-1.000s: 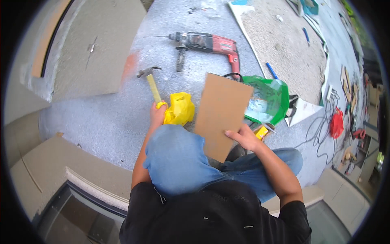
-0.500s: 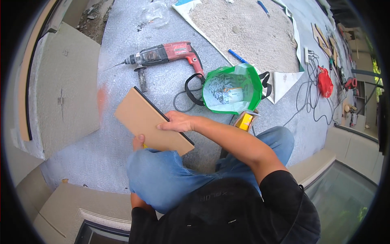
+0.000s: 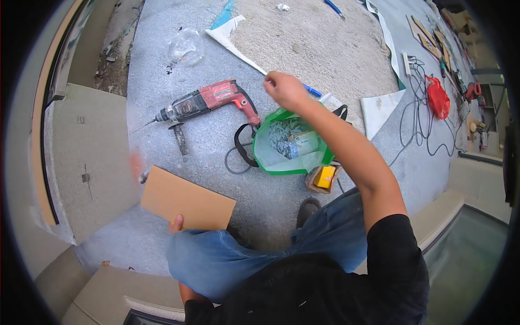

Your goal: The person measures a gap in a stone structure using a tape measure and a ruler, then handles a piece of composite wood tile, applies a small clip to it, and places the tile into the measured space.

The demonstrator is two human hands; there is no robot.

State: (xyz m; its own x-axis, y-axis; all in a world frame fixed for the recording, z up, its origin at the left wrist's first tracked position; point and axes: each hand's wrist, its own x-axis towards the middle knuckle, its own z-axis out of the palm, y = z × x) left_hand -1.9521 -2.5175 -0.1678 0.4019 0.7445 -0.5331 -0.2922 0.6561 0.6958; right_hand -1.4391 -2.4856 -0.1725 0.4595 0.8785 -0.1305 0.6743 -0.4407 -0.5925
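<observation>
Left hand (image 3: 176, 223) grips tan rectangular board (image 3: 187, 198), lower left
Near-edge hold seemingly steadies it; right hand (image 3: 285, 91) curled, upper centre, contents unclear.

A flat, rectangular tan board (image 3: 187, 196) is slanting over the floor (image 3: 265, 200) toward its left edge, its broad face turning upward and its right end dipping; the left hand (image 3: 176, 223) is gripping it by the lower edge. Past its upper left corner, a hammer (image 3: 143, 177) is showing only its dark metal head. Nearer the floor's middle, a green bag (image 3: 279, 173) is gaping open, its pale inside holding many small greyish pieces and its black handles flopping outward.
</observation>
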